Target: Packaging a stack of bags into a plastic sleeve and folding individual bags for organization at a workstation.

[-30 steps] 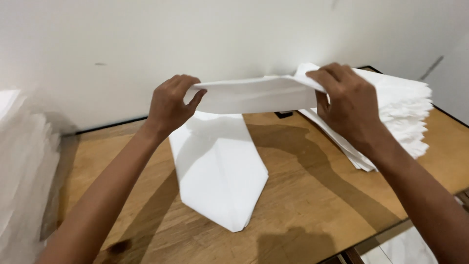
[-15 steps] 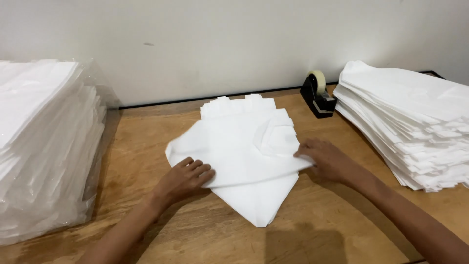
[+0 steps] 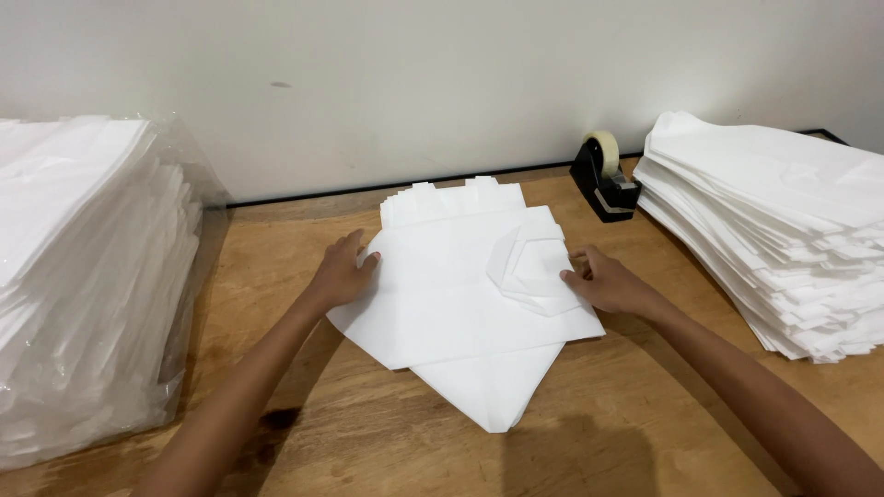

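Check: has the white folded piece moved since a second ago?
Yes. The white folded piece came down from mid-air and now lies flat on the wooden table.

The white folded sheet [image 3: 460, 294], held up in the air between both hands a second ago, now lies flat on the wooden table [image 3: 645, 414] at the centre of the frame. The left hand [image 3: 343, 272] presses its left edge and the right hand [image 3: 603, 281] its right edge, both sitting slightly higher in the frame than half a second ago.
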